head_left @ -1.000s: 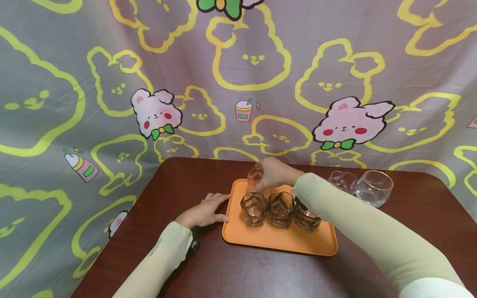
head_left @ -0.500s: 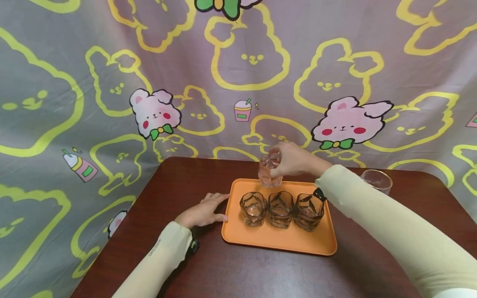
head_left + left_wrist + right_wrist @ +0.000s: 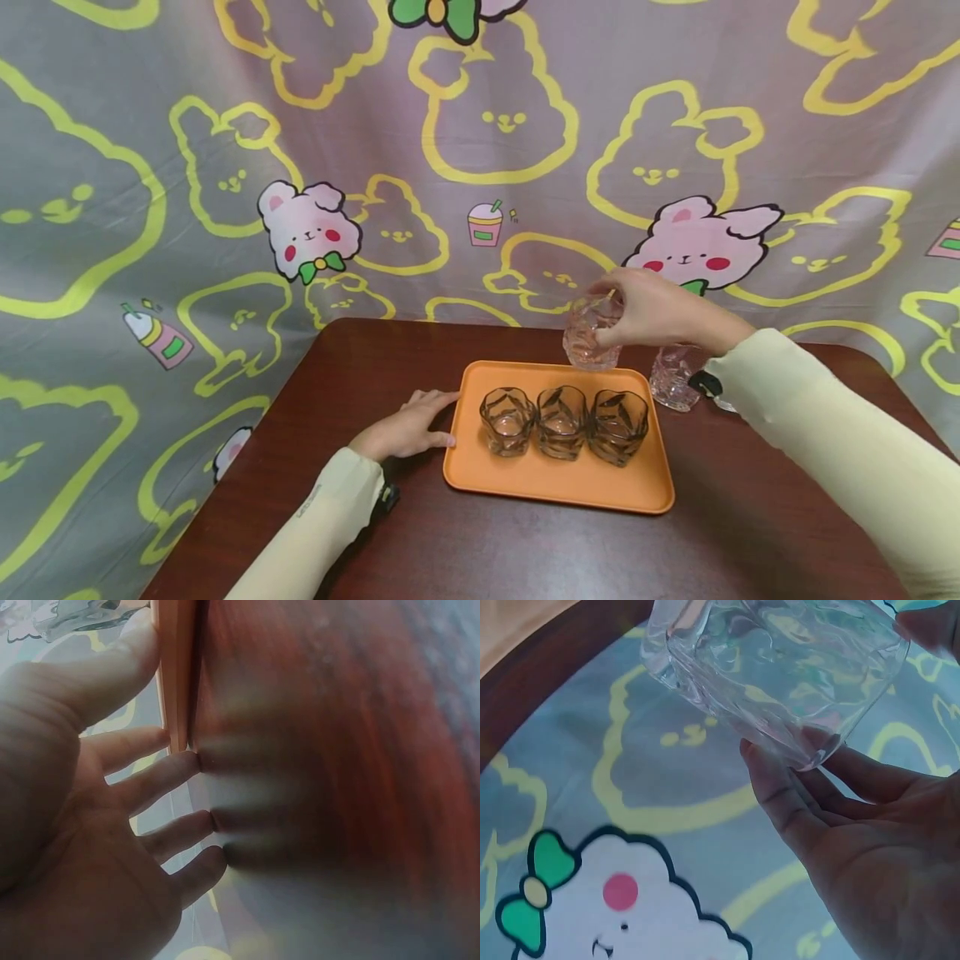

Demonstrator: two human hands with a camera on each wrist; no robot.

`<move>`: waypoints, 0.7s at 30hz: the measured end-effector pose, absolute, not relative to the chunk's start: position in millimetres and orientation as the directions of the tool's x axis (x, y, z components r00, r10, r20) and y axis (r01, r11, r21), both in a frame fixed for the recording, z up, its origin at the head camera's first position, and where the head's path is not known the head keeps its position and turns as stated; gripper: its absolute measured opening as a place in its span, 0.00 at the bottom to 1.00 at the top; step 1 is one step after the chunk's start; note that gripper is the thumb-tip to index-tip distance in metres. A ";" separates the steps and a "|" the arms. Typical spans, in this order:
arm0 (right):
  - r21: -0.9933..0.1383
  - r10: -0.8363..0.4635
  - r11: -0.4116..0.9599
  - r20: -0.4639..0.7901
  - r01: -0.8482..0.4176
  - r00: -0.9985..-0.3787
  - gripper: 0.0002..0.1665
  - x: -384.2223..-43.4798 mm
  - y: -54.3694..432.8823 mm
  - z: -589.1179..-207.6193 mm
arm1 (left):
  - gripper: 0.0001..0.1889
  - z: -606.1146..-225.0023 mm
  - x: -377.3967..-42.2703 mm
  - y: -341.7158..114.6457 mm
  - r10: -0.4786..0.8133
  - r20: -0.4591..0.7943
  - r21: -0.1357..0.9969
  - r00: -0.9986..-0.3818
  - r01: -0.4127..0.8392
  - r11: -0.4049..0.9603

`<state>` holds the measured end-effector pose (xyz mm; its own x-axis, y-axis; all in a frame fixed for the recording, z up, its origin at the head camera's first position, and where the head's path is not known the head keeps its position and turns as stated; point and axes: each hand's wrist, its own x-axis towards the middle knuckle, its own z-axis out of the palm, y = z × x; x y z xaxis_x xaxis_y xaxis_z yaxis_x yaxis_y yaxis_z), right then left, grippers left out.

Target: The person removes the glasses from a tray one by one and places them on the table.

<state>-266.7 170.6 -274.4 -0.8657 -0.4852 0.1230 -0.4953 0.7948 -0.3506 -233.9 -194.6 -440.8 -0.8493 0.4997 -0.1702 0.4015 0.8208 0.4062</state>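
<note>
In the head view, my right hand pinches a clear pinkish drinking glass near its rim, just over the back right edge of the orange tray. The right wrist view shows this glass between the thumb on one side and the fingers on the other. My left hand lies on the table with its fingers spread, thumb and fingertips at the tray's left edge. Fairly straight fingers of the left hand show in the left wrist view. Three smoky brown glasses stand in a row on the tray.
Another clear pinkish glass stands to the right of the tray, partly behind the right wrist. Part of one more clear glass shows beside the sleeve. The dark brown table ends at a patterned curtain.
My right hand has lifted the clear glass from the tray's back left and carried it rightward. The smoky glasses and my left hand have stayed in place.
</note>
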 end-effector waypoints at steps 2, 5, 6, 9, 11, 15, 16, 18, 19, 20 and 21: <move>-0.339 -0.475 0.803 0.132 -0.490 -0.870 0.40 -262.6 176.9 -271.4 | 0.40 -440.5 -233.8 -194.6 0.502 -0.166 0.410 -0.849 0.403 0.818; -0.328 -0.466 0.810 0.141 -0.486 -0.873 0.38 -255.3 187.0 -267.2 | 0.40 -440.3 -233.4 -194.2 0.507 -0.161 0.410 -0.847 0.410 0.815; -0.323 -0.466 0.812 0.145 -0.487 -0.873 0.38 -252.6 190.3 -265.6 | 0.40 -440.3 -233.3 -194.2 0.509 -0.159 0.409 -0.846 0.413 0.814; -0.307 -0.462 0.815 0.170 -0.492 -0.870 0.36 -245.2 200.6 -261.3 | 0.40 -440.0 -232.9 -194.3 0.510 -0.156 0.411 -0.846 0.414 0.812; -0.303 -0.454 0.819 0.176 -0.487 -0.874 0.35 -240.7 207.8 -259.2 | 0.40 -439.2 -232.5 -194.3 0.509 -0.158 0.416 -0.846 0.410 0.812; -0.303 -0.446 0.822 0.180 -0.481 -0.877 0.35 -233.7 221.6 -258.0 | 0.40 -438.5 -232.3 -194.3 0.510 -0.165 0.421 -0.844 0.407 0.810; -0.301 -0.447 0.822 0.184 -0.483 -0.875 0.34 -232.3 224.7 -258.2 | 0.40 -438.3 -232.3 -194.1 0.512 -0.166 0.424 -0.843 0.408 0.809; -0.294 -0.450 0.822 0.193 -0.488 -0.872 0.32 -229.8 230.2 -259.0 | 0.40 -439.2 -232.7 -194.0 0.512 -0.168 0.425 -0.843 0.407 0.809; -0.291 -0.449 0.822 0.197 -0.490 -0.871 0.32 -228.6 232.6 -259.3 | 0.40 -439.7 -233.0 -194.1 0.510 -0.170 0.424 -0.843 0.404 0.810; -0.286 -0.448 0.824 0.201 -0.490 -0.871 0.31 -227.4 234.9 -259.7 | 0.40 -440.2 -233.2 -194.1 0.508 -0.174 0.424 -0.844 0.401 0.812; -0.283 -0.444 0.828 0.197 -0.484 -0.874 0.31 -225.7 237.1 -260.1 | 0.40 -440.8 -233.3 -194.1 0.506 -0.172 0.424 -0.845 0.400 0.813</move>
